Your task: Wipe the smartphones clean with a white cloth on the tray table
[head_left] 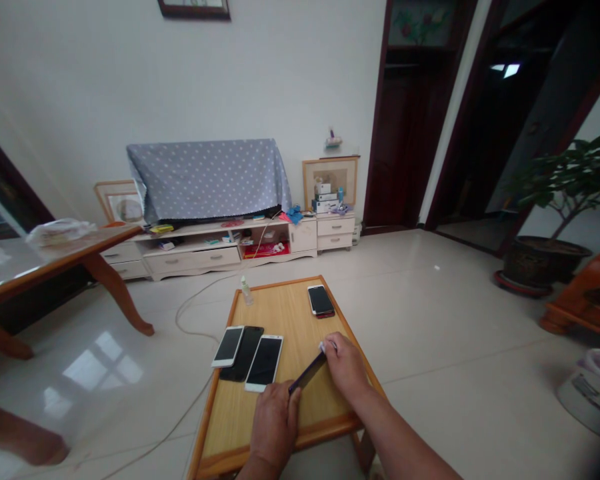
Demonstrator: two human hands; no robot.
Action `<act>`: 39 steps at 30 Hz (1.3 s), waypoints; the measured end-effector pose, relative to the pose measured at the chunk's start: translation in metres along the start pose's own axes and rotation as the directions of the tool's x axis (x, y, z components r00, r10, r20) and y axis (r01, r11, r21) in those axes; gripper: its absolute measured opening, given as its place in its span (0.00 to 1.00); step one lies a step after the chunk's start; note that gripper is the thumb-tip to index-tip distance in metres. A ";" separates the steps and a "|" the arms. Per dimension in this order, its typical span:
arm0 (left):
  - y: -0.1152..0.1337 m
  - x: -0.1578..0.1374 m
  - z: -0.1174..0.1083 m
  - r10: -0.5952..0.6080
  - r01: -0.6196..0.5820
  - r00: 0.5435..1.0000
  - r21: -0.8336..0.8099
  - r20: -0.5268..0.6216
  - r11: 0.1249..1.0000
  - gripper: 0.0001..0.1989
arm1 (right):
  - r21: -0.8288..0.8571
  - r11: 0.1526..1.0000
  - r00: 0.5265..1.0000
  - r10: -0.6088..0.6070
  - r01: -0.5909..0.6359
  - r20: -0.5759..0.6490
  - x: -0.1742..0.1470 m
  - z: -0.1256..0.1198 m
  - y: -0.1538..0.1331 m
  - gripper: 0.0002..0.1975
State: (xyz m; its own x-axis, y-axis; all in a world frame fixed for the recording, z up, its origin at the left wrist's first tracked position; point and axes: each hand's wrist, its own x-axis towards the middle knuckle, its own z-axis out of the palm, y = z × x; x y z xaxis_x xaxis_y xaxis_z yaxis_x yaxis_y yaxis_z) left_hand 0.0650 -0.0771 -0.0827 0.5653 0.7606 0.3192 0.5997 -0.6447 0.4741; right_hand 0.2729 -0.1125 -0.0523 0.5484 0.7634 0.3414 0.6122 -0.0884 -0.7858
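My left hand [275,420] is closed around the lower end of a dark smartphone [308,373], tilted edge-on above the table. At its upper end my right hand [347,365] is closed, pinching a small white tissue-like piece [323,347] against the phone. Left of my hands lie a white phone [264,363] with a dark screen, a black phone [243,355] and another white phone [229,347] overlapping the black one. Toward the far right of the table rests a white-framed phone [321,300] on top of a dark reddish one [327,315].
A small clear spray bottle [247,293] stands at the far left corner of the wooden table [280,300]. A cable [180,420] runs over the floor on the left. Beyond are a low white cabinet [195,261], a potted plant [545,260] and a white bucket [593,393].
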 end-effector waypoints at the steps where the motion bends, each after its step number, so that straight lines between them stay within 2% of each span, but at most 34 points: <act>1: -0.001 0.000 0.001 0.005 -0.005 1.000 0.000 0.000 1.000 0.16 | 0.007 1.000 1.000 -0.011 0.011 0.016 -0.004 0.003 -0.003 0.09; 3: -0.003 -0.001 0.002 0.020 -0.020 1.000 -0.003 0.009 1.000 0.16 | 0.034 0.998 0.994 -0.056 0.053 0.091 -0.023 0.013 -0.015 0.09; 6: -0.006 -0.001 0.004 0.016 -0.016 1.000 0.017 0.016 1.000 0.16 | 0.093 0.987 0.960 -0.147 0.129 0.239 -0.056 0.032 -0.038 0.09; 8: -0.006 -0.001 0.004 0.006 -0.007 1.000 0.030 0.011 1.000 0.16 | 0.119 0.981 0.942 -0.180 0.152 0.282 -0.065 0.037 -0.045 0.09; 11: -0.004 -0.001 0.002 0.023 -0.023 1.000 0.009 0.002 1.000 0.15 | 0.121 0.989 0.964 -0.114 0.087 0.238 -0.048 0.028 -0.035 0.10; 15: -0.001 0.000 -0.001 0.004 -0.004 1.000 -0.007 -0.008 1.000 0.16 | 0.098 0.994 0.998 0.034 -0.040 0.060 -0.009 0.007 -0.009 0.11; 17: -0.001 -0.001 -0.001 -0.006 0.006 1.000 -0.012 -0.002 1.000 0.16 | 0.093 0.994 0.999 0.052 -0.052 0.011 -0.005 0.005 -0.005 0.12; 19: -0.001 -0.001 0.000 -0.002 0.002 1.000 -0.024 0.015 1.000 0.17 | 0.100 0.995 0.999 0.010 -0.015 0.046 -0.016 0.010 -0.012 0.12; 22: -0.002 -0.001 0.000 -0.009 0.010 0.999 -0.015 0.039 1.000 0.17 | 0.138 0.987 0.977 -0.105 0.080 0.185 -0.042 0.024 -0.032 0.12; 25: -0.002 -0.001 0.000 -0.022 0.021 0.998 0.005 0.051 1.000 0.18 | 0.167 0.981 0.956 -0.144 0.104 0.256 -0.055 0.030 -0.042 0.11; 28: -0.001 -0.001 -0.002 -0.005 0.005 0.999 -0.010 0.051 1.000 0.17 | 0.187 0.981 0.969 -0.095 0.052 0.226 -0.042 0.025 -0.032 0.12; 33: 0.000 -0.001 -0.001 -0.004 0.004 1.000 -0.014 0.012 1.000 0.16 | 0.268 0.960 0.996 0.064 -0.080 0.067 -0.002 0.012 0.011 0.15; 36: 0.001 -0.001 0.000 0.000 0.000 1.000 -0.027 0.001 1.000 0.16 | 0.365 0.905 0.972 0.236 -0.219 -0.001 0.011 0.008 0.031 0.18; 39: 0.001 -0.001 -0.001 -0.014 0.014 1.000 -0.039 0.013 0.999 0.16 | 0.419 0.860 0.953 0.301 -0.292 0.045 0.013 0.007 0.040 0.21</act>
State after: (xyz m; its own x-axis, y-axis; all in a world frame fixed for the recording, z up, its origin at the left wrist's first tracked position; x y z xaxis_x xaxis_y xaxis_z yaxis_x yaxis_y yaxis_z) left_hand 0.0644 -0.0786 -0.0813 0.5646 0.7682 0.3018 0.5850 -0.6304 0.5103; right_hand 0.3006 -0.1012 -0.0827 0.6813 0.7290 0.0656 0.1281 -0.0306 -0.9913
